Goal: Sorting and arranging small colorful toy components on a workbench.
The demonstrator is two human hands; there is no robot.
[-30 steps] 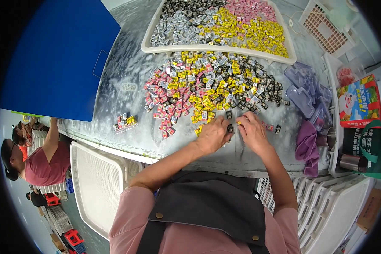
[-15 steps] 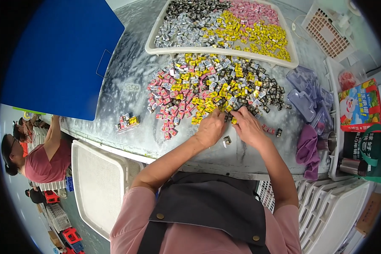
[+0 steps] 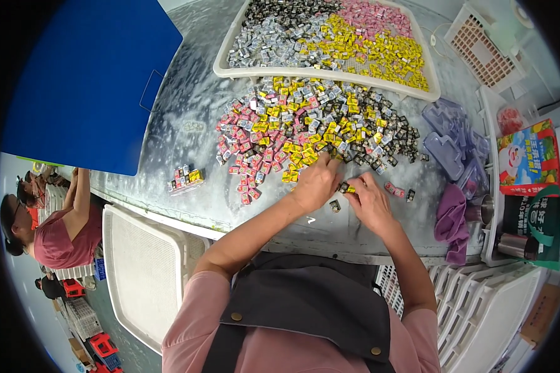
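Observation:
A heap of tiny box-shaped pieces (image 3: 311, 130) in pink, yellow, white and black lies on the marbled table. At its near edge is my left hand (image 3: 317, 182), fingers pinched together among yellow and black pieces; what they grip is hidden. Just right and nearer to me, my right hand (image 3: 368, 202) pinches a few small box-shaped pieces (image 3: 348, 188), black and yellow, between thumb and fingers. A single black piece (image 3: 335, 206) lies below my hands, with a small white scrap (image 3: 311, 220) to its left. Two or so pink pieces (image 3: 392, 188) sit right of my right hand.
Behind the heap stands a white tray (image 3: 330, 74) of pieces grouped by colour. A clear pack of pieces (image 3: 186, 179) lies left. Purple plastic trays (image 3: 445, 146), a purple cloth (image 3: 452, 224) and a metal cup (image 3: 479, 209) are right. A blue panel (image 3: 93, 81) borders the left; a co-worker (image 3: 68, 236) sits beyond.
My right hand has drawn slightly toward me and right, holding black and yellow pieces. My left hand has shifted a little right. The white scrap has moved left, away from the loose black piece.

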